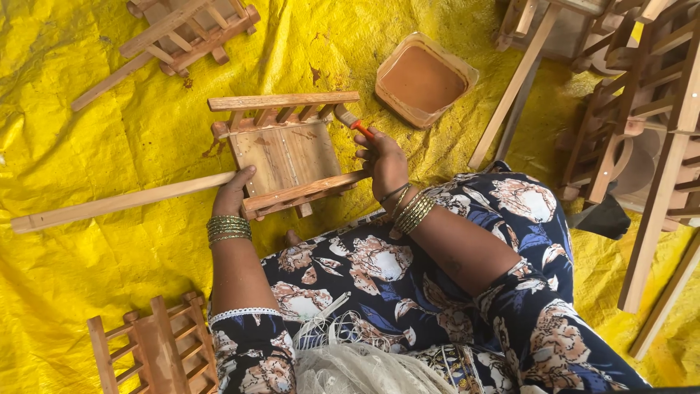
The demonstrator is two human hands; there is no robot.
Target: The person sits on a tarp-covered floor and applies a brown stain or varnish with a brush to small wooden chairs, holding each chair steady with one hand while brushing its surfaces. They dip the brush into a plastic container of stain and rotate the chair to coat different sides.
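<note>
A small wooden slatted frame (286,155) with a flat board in its middle lies on the yellow tarp in front of me. My left hand (233,191) grips its near left corner and steadies it. My right hand (382,162) holds a paintbrush (353,122) with an orange handle, its bristles touching the frame's far right corner by the top rail. The wood there looks wet and darker brown. A square tub (423,79) of brown stain stands just beyond the brush.
A long pale wooden stick (120,202) lies left of the frame. More stained wooden frames sit at top left (191,31), bottom left (157,349) and stacked on the right (642,109). My floral-clothed legs fill the lower middle, on the yellow tarp (87,138).
</note>
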